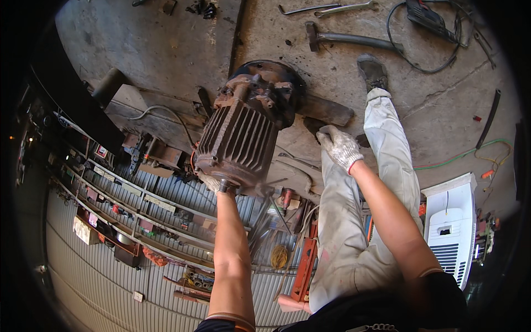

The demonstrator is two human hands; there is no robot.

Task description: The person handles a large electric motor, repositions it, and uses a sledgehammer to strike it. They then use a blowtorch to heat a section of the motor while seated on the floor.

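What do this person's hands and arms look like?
The right hand wears a grimy off-white knit glove with a red wrist edge. The left hand has a pale glove too, largely hidden by the ribbed motor. Dark sleeves with a narrow tan-orange edge leave both forearms bare.

In upp. right of the frame, a hammer lies on the grey floor, w/ a spanner above it & a dark power tool near its handle end. Lower right: white slotted panel; above it, thin green hose or cable. Lower left: shelves along corrugated wall. Btm ctr: yellow coil.
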